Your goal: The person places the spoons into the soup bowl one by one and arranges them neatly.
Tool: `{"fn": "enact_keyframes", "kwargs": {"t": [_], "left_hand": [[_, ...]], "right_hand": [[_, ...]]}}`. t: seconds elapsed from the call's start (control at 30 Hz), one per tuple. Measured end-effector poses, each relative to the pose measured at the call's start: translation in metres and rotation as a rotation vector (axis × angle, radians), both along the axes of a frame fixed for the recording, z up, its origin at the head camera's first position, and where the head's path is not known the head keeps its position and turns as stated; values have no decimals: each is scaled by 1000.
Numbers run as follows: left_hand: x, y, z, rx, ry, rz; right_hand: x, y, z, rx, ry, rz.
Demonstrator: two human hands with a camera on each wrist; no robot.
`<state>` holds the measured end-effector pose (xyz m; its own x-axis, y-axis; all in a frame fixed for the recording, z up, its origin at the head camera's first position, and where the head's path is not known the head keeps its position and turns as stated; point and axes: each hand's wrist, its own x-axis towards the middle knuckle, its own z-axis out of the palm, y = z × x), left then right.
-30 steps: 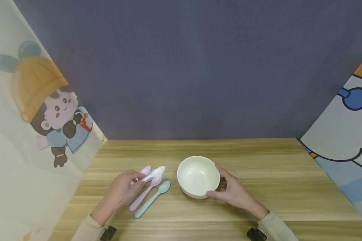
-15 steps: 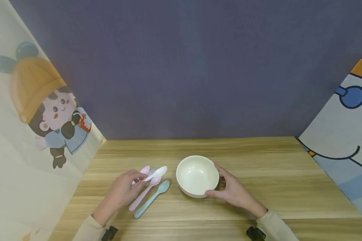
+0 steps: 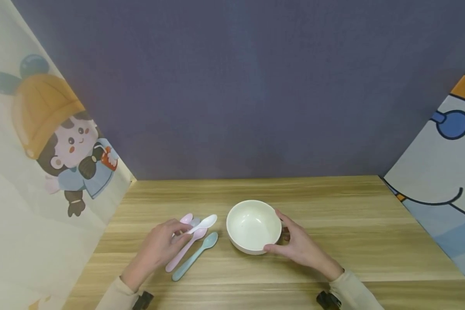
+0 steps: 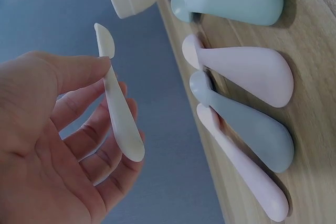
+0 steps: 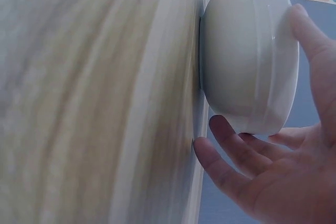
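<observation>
My left hand pinches a white spoon between thumb and fingers, its bowl end pointing toward the white bowl. In the left wrist view, the white spoon is held off the table. Beneath and beside that hand lie a pink spoon, another pink one, a grey-blue one and a light teal spoon. The white bowl stands upright with nothing in it. My right hand grips its right side, thumb at the near rim, as the right wrist view also shows on the bowl.
A wooden table extends around the bowl and spoons. Behind it rises a dark blue-grey panel. Printed side panels stand at the left and the right.
My left hand has moved slightly to the right with the white spoon, whose tip is nearer the bowl. The right hand keeps its grip, and the bowl stays in place.
</observation>
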<state>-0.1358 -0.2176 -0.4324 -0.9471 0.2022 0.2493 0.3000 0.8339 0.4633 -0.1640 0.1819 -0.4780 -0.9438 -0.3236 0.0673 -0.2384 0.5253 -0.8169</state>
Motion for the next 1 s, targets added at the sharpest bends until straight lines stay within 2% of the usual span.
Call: {"fn": "enact_keyframes", "kwargs": {"t": [0.53,0.8,1.0], "left_hand": [[-2,12,-2,-10,43,-39],[-2,19,0,11,12,-41],[-1,22,-1,19,3,-73]], "right_hand": [[1,2,0,-3,2,-5],[1,2,1,11,8,3],[0,2,0,1,14,9]]}}
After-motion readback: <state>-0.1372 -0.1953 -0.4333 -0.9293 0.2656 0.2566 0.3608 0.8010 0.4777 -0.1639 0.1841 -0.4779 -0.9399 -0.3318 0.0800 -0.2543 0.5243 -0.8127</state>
